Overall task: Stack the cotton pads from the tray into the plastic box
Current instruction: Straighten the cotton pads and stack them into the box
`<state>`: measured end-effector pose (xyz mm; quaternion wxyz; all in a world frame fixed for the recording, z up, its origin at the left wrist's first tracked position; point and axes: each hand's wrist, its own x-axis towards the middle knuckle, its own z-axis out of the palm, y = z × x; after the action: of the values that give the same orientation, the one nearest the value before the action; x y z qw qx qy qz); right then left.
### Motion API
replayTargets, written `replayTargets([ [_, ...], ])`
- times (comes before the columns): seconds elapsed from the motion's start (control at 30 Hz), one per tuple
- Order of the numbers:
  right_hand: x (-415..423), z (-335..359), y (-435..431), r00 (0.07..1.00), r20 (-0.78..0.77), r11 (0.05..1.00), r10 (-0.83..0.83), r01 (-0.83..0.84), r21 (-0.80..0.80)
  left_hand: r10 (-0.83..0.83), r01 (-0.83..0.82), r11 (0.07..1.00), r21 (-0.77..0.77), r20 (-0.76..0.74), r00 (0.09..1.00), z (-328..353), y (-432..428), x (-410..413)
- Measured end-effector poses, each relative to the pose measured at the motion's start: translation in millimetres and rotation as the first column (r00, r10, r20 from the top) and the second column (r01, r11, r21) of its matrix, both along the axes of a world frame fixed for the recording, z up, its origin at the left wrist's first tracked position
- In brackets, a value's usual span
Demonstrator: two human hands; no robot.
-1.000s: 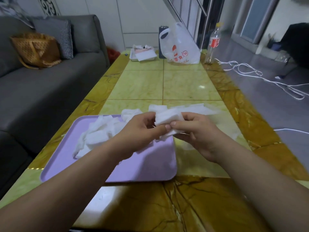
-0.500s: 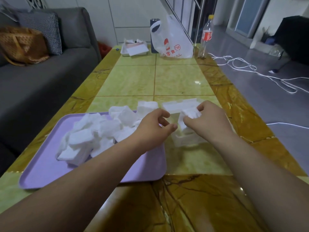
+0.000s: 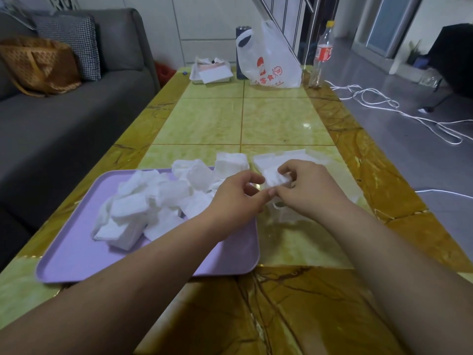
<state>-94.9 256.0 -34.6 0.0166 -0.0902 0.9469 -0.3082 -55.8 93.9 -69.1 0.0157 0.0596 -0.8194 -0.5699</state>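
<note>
Over the clear plastic box (image 3: 288, 217), just right of the tray (image 3: 102, 262), the right hand (image 3: 309, 193) now pinches a small stack of pads (image 3: 277, 178) between thumb and curled fingers. A second ago both hands held this wad above the tray's right edge; it has since travelled rightward to the box. The left hand (image 3: 234, 199) has let go of it: half a second ago it hung a little apart, and now its thumb tip lies close beside the right thumb. Its fingers are loosely curled with nothing in them.

Much of the box is hidden under the right hand, so its contents cannot be told; a flat white sheet-like part (image 3: 281, 157) shows just behind the fingers, lid or pads I cannot tell. The lilac tray holds a loose heap of cotton pads (image 3: 153, 204), white, square and soft-edged, lying tilted over one another, mostly in its far half.

Both containers sit on the near end of the yellow marbled bench (image 3: 256, 119). At its far end stand a white plastic bag (image 3: 271, 60) and a bottle (image 3: 323, 52). A grey sofa (image 3: 64, 124) runs along the left.
</note>
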Motion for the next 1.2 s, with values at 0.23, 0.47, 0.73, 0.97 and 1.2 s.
replayTargets([
  [0.23, 0, -4, -8, 0.998, -0.057, 0.981, 0.006, 0.005, 0.195, -0.001, 0.001, 1.000, 0.005, -0.011, 1.000, -1, 0, -2],
  [0.47, 6, 3, -7, 0.999, -0.033, 0.989, 0.003, 0.002, 0.150, -0.033, 0.029, 0.994, -0.108, -0.036, 0.999, 2, -4, 3],
  [0.73, 29, 24, -18, 0.980, -0.193, 0.976, 0.045, -0.002, 0.220, 0.011, -0.045, 0.935, -0.352, -0.098, 0.995, 16, -63, 45],
  [0.97, 55, -10, -68, 0.912, -0.089, 0.914, 0.401, -0.392, 0.105, 0.082, -0.057, 0.807, -0.588, 0.016, 0.996, 15, -111, 61],
  [1.2, 34, -41, -78, 0.905, 0.021, 0.860, 0.424, -0.409, 0.305, 0.015, -0.039, 0.745, -0.666, -0.041, 0.999, 4, -108, 43],
])
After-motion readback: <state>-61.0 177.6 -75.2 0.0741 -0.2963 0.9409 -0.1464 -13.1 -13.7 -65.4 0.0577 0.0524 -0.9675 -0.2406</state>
